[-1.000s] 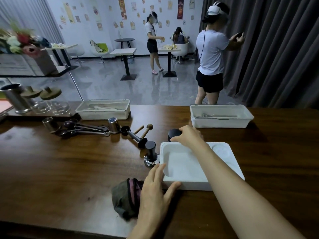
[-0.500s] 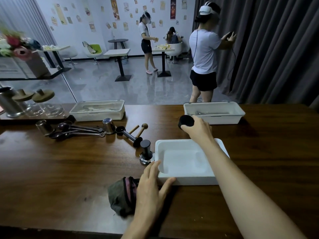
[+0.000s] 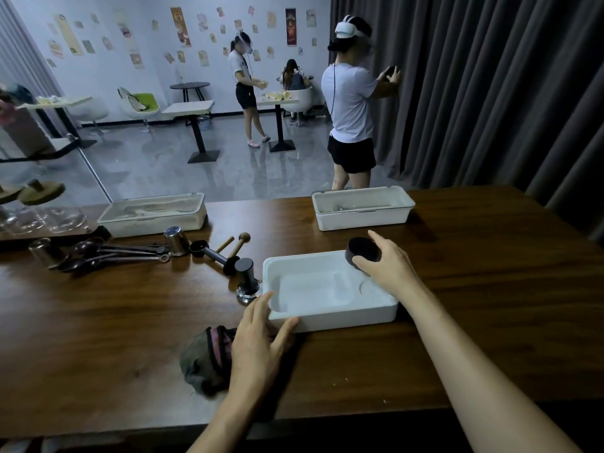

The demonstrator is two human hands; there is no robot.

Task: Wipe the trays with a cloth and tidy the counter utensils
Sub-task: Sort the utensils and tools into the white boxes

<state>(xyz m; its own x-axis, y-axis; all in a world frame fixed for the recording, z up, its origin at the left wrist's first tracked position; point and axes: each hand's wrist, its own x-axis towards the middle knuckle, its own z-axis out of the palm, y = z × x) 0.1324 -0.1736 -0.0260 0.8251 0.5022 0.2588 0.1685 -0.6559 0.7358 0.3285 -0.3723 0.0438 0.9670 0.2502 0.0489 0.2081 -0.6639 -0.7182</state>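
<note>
At the counter's (image 3: 98, 338) front middle sits the near white tray (image 3: 343, 320), taken as reference. Left hand (image 3: 258, 341): fingers straight and spread, resting at the tray's near-left corner, thumb against its front wall, wrist over a crumpled dark cloth (image 3: 202, 358) lying just left of that corner. Right hand (image 3: 389, 266): fingers curled round a small black cup (image 3: 361, 250), held over the tray's far-right corner. A black tamper (image 3: 246, 279) stands just beside the tray's left wall, leaving little gap there. Further left of the tray lie dark spoons (image 3: 108, 253) and a steel cup (image 3: 176, 240). Beyond the tray, well apart, stand a second white tray (image 3: 362, 217) and, to the far left, a third (image 3: 153, 217). Right of the tray the wood is bare to the counter's edge; bare wood also runs between tray front and counter's near edge. Half a second earlier the cup was held beyond the tray's far rim, nearer the second tray; it has come back over the corner. The left hand has stayed put.
</note>
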